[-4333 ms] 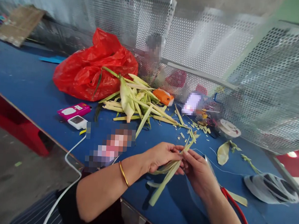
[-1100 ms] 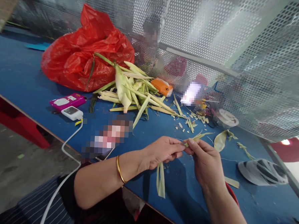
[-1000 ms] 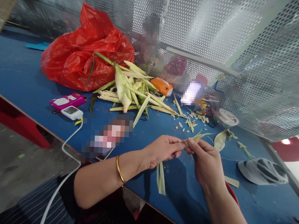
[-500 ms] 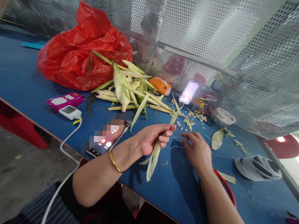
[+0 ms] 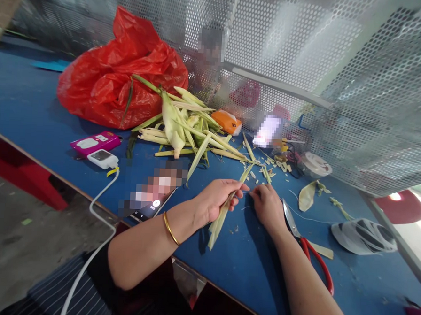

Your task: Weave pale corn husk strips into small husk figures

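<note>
My left hand [image 5: 220, 198], with a gold bangle on its wrist, is closed around folded strips of pale green corn husk [image 5: 218, 226]. Their upper ends stick out past my fingertips and the lower ends hang below the palm. Close by on the right is my right hand [image 5: 267, 206], its fingers bent together in a pinch on a thin white thread [image 5: 313, 220]; the fingertips are partly hidden. Scissors [image 5: 318, 264] with red handles lie beside my right wrist, blades partly covered by it. A wound white-and-dark spool [image 5: 363, 236] rests further right.
A pile of corn husks [image 5: 173, 127] lies before a red plastic bag [image 5: 123, 77]. Husk scraps [image 5: 277, 163], an orange packet [image 5: 226, 122], a phone [image 5: 155, 204] and a purple device [image 5: 96, 143] with a white cable [image 5: 96, 212] are on the blue table [image 5: 232, 281]. Perforated metal panels stand behind.
My right hand has moved slightly left, towards the left hand, and its fingers have closed on the thread. The scissor blades now show. The husk strips have turned and lie closer together.
</note>
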A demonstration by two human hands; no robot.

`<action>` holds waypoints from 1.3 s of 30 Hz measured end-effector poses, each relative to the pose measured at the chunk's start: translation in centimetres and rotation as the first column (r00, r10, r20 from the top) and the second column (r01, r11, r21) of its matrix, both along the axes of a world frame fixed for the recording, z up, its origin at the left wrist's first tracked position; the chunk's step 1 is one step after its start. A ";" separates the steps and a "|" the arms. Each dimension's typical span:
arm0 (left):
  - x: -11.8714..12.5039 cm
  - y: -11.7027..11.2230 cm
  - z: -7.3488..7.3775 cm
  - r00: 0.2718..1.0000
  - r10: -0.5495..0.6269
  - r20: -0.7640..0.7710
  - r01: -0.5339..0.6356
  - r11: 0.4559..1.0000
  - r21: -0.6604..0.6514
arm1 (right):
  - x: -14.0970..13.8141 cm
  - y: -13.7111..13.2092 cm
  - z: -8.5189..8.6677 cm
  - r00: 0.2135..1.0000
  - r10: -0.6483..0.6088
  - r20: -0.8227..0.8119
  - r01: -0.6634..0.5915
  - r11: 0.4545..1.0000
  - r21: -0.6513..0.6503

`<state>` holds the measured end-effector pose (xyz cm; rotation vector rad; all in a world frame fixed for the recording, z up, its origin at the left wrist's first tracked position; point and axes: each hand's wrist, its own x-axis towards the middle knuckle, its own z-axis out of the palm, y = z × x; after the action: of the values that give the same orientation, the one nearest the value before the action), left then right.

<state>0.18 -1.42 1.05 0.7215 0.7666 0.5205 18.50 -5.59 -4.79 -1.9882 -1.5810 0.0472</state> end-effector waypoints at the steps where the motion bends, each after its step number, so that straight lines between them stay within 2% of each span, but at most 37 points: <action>1: 0.1 0.0 -0.1 1.000 0.003 -0.021 -0.003 1.000 0.014 | -0.2 -0.2 0.3 0.999 -0.006 -0.051 0.007 1.000 0.024; 2: 0.2 0.0 -0.1 0.999 0.012 -0.038 -0.011 0.999 0.034 | -0.4 -0.5 0.7 0.992 -0.003 -0.126 0.008 0.999 0.044; 3: 0.2 0.0 -0.1 0.998 0.026 -0.050 -0.023 0.998 0.061 | -0.6 -0.8 1.2 0.962 0.005 -0.272 0.018 0.997 0.080; 5: 0.3 0.0 -0.2 0.997 0.056 -0.052 -0.049 0.991 0.127 | -1.1 -1.6 2.4 0.796 0.109 -0.596 -0.055 0.993 0.109; 6: 0.4 0.0 -0.2 0.997 0.061 -0.047 -0.053 0.987 0.152 | -1.4 -2.0 2.9 0.697 0.143 -0.702 -0.082 0.989 0.120; 8: 0.4 -0.1 -0.2 0.999 0.033 -0.027 -0.028 0.985 0.171 | -1.9 -2.7 3.9 0.551 0.174 -0.816 -0.115 0.985 0.132; 10: 0.5 -0.2 -0.2 1.000 -0.024 0.005 0.023 0.987 0.158 | -2.3 -3.1 4.6 0.496 0.162 -0.853 -0.134 0.985 0.109; 12: 0.5 -0.3 -0.3 0.995 -0.090 0.034 0.084 0.986 0.143 | -2.6 -3.4 5.0 0.527 0.142 -0.838 -0.152 0.986 0.071; 16: 0.6 -0.5 -0.8 0.985 -0.169 0.040 0.161 0.976 0.149 | -2.8 -3.4 5.2 0.692 0.156 -0.705 -0.164 0.985 0.057; 21: 0.8 -0.5 -1.6 0.986 -0.149 0.072 0.134 0.975 0.175 | -2.9 -3.3 5.1 0.813 0.191 -0.549 -0.159 0.982 0.106; 28: 0.8 -0.5 -1.5 0.999 -0.038 -0.003 0.036 0.914 0.403 | -1.6 -3.4 5.1 0.871 0.217 -0.441 -0.220 0.974 0.045; 32: 0.6 -0.5 -1.4 0.994 -0.005 -0.112 0.062 0.857 0.511 | -0.5 -3.8 5.6 0.915 0.250 -0.317 -0.272 0.962 -0.029; 35: 0.3 -0.6 -1.4 0.979 -0.012 -0.204 0.132 0.800 0.585 | -0.4 -4.2 6.1 0.935 0.247 -0.254 -0.244 0.969 0.045; 37: 0.1 -0.6 -1.3 0.957 0.005 -0.291 0.198 0.723 0.662 | -0.7 -4.5 6.3 0.957 0.233 -0.171 -0.214 0.969 0.121; 39: 0.0 -0.6 -1.1 0.923 0.048 -0.381 0.279 0.597 0.752 | -1.0 -4.7 6.5 0.975 0.210 -0.073 -0.192 0.961 0.199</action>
<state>0.17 -2.03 -0.06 1.7610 0.8085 0.6155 17.46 -10.32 1.74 -1.6508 -1.6561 0.0651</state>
